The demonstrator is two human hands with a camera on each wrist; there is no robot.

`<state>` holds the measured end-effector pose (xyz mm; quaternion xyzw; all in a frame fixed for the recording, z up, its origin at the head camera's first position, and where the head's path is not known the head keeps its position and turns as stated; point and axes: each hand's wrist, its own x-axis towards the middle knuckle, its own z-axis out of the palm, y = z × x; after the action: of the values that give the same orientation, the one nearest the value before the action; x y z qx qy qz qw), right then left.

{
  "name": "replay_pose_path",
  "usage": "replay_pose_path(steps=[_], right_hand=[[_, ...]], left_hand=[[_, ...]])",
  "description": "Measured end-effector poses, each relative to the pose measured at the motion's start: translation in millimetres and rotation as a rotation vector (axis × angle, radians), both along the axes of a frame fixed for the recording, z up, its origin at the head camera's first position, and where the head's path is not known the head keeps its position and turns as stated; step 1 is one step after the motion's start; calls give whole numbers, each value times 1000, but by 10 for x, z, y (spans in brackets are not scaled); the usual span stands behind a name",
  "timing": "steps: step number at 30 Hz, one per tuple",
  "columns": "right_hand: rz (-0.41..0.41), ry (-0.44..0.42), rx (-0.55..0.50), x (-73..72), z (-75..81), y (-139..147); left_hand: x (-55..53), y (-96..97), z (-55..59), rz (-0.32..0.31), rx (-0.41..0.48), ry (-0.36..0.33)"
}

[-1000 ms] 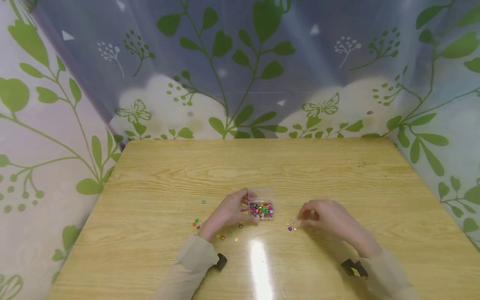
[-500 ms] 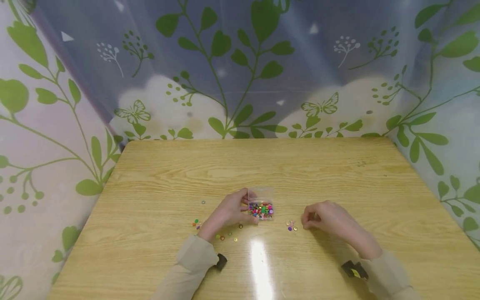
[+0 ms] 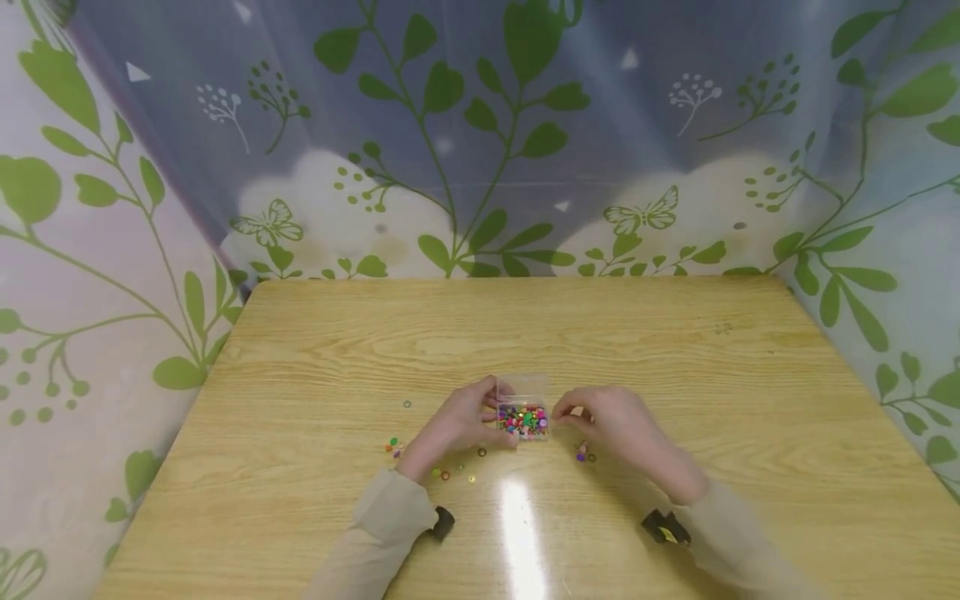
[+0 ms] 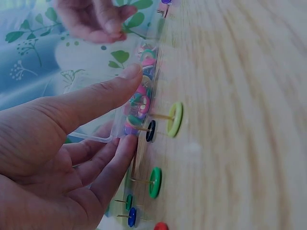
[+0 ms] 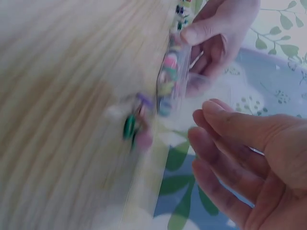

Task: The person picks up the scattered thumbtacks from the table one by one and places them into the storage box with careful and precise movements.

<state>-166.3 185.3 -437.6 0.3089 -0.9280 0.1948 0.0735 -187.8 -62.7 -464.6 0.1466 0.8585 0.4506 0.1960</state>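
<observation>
rnd-head pins (image 3: 528, 420) in plastic box (image 3: 522, 438)

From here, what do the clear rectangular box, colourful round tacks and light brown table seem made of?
Clear rectangular box: probably glossy plastic, being transparent. Colourful round tacks: brassy pins look metallic; smooth heads may be plastic or painted metal. Light brown table: grain suggests wood or laminate; bright reflection shows gloss.

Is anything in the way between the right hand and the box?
Nothing I can see. The right hand is just beside the box; the open lid rises at the far edge, and the left hand holds the other side.
</observation>
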Motion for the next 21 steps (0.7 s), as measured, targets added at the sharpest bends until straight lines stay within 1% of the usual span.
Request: replay_pose_path(steps=[4, 11, 14, 18, 21], right_hand=[[-21, -16, -29, -58, -15, -168], [-62, 3, -79, -103, -21, -334], [-83, -11, -98, -108, -24, -351], [-102, -24, -115, -99, -31, -304], [-109, -9, -103, -84, -28, -224]], left_hand=[[-8, 0, -2, -12, 2, 14], [-6, 8, 8, -21, -4, 22], [-7, 11, 13, -16, -16, 21], [-11, 9, 8, -14, -17, 19], [-13, 2, -5, -16, -8, 24]])
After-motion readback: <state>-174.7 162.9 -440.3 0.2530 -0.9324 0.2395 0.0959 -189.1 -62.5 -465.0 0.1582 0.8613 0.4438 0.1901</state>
